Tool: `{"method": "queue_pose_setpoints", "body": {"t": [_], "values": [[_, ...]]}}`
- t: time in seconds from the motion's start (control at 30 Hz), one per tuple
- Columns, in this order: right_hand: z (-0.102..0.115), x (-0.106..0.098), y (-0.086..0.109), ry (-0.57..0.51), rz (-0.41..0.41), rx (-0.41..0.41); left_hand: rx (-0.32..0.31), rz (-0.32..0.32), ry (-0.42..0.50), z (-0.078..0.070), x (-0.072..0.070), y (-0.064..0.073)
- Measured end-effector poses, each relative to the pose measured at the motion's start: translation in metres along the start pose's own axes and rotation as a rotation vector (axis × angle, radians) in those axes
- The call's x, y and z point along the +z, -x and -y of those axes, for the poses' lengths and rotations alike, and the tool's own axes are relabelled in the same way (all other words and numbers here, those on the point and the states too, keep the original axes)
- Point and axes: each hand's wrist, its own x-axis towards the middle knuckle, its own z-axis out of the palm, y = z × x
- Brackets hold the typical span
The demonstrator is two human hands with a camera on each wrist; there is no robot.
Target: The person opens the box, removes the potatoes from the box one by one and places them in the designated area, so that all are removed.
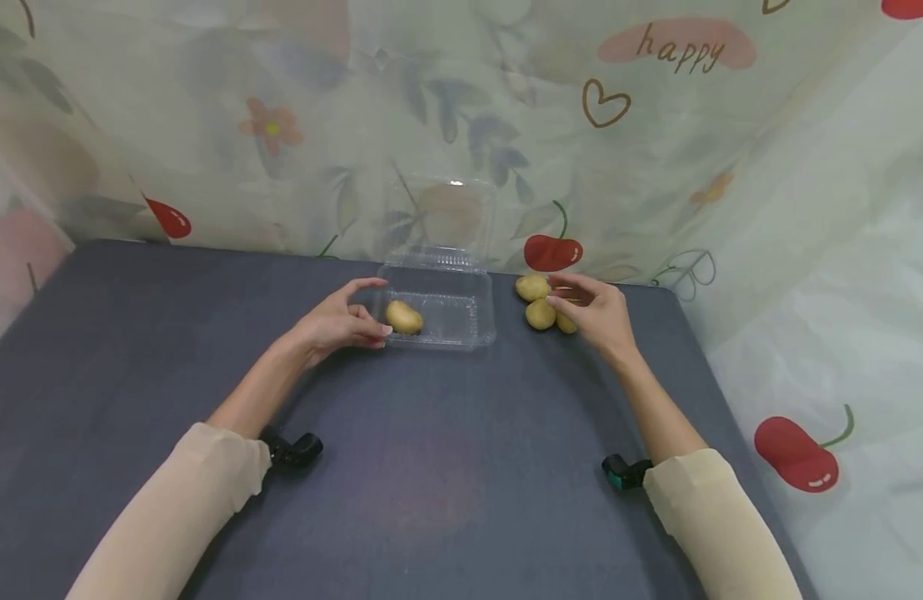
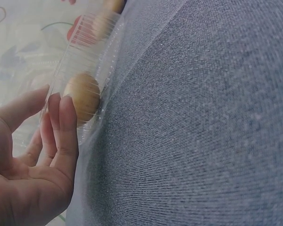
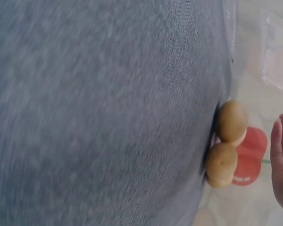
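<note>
A clear plastic clamshell container [image 1: 450, 340] stands near the table's back edge with its lid [image 1: 454, 221] raised. One potato [image 1: 405, 317] lies inside at the left, also visible through the wall in the left wrist view. My left hand [image 1: 345, 321] holds the container's left side between thumb and fingers [image 2: 66, 115]. To the right of the container, several potatoes [image 1: 540, 314] sit in a small cluster. Over them hovers my right hand [image 1: 592, 312], partly hiding some. In the right wrist view its fingers [image 3: 277, 139] are extended, apart from the potatoes [image 3: 221, 160].
A dark grey cloth covers the table [image 1: 401, 475]. Behind it hangs a printed curtain [image 1: 311, 125] with cherries and leaves, and the raised lid stands close to it. A pale sheet [image 1: 829, 333] hangs at the right. Black devices [image 1: 296, 451] are strapped at both wrists.
</note>
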Motion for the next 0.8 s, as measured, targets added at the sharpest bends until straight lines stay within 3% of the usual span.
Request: {"method": "queue_pose_setpoints", "body": {"t": [0.3,0.6,0.8], "values": [[-0.003,0.017,-0.004,-0.009,0.043,-0.002,-0.003,-0.002,0.008,0.003,0.001,0.001],[0.014,0.030,-0.009,-0.053,0.075,-0.014,0.004,0.002,-0.004,0.002,-0.001,0.001],[-0.004,0.046,-0.023,-0.098,0.116,-0.069,-0.005,-0.007,-0.017,0.000,-0.002,-0.001]]}}
